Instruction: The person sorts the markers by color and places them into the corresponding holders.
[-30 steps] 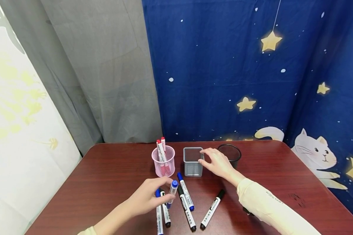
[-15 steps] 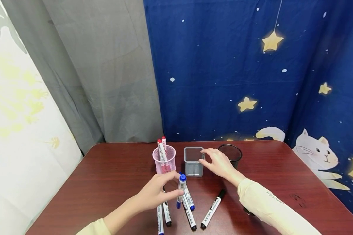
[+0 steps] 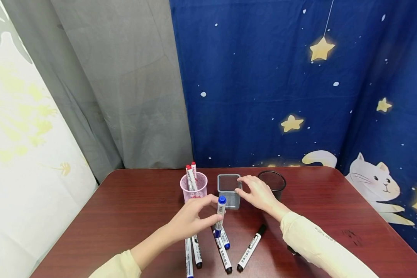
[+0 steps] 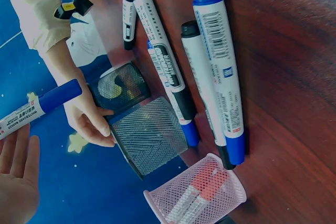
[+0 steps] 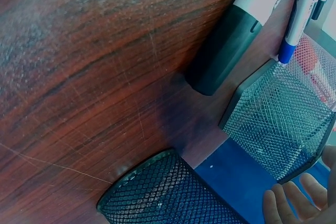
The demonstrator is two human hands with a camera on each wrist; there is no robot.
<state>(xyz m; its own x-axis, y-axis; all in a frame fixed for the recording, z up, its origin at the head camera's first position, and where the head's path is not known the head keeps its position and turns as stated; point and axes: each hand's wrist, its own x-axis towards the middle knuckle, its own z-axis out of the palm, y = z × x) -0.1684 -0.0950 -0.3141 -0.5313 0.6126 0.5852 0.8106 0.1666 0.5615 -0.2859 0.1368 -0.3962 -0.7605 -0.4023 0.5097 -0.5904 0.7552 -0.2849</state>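
Note:
Between thumb and fingers my left hand point(image 3: 191, 220) pinches a blue-capped whiteboard marker point(image 3: 220, 216), nearly upright above the table and in front of the grey pen holder. In the left wrist view the same marker point(image 4: 42, 108) lies across the fingers. My right hand point(image 3: 258, 193) grips the rim of the square grey mesh pen holder point(image 3: 229, 200) at its right side. No pen shows in that holder. To its left stands a round pink mesh pen holder point(image 3: 184, 189) with several red-capped markers point(image 3: 192, 179).
A round black mesh pen holder point(image 3: 279, 181) stands behind my right hand. Several black and blue markers lie on the brown table point(image 3: 142, 204), among them a black-capped marker point(image 3: 251, 248) at right. Grey and blue curtains point(image 3: 246, 77) hang behind the table's back edge.
My left hand has carried the blue marker rightward and away from me, from over the left markers toward the grey pen holder. My right hand has stayed at the rim.

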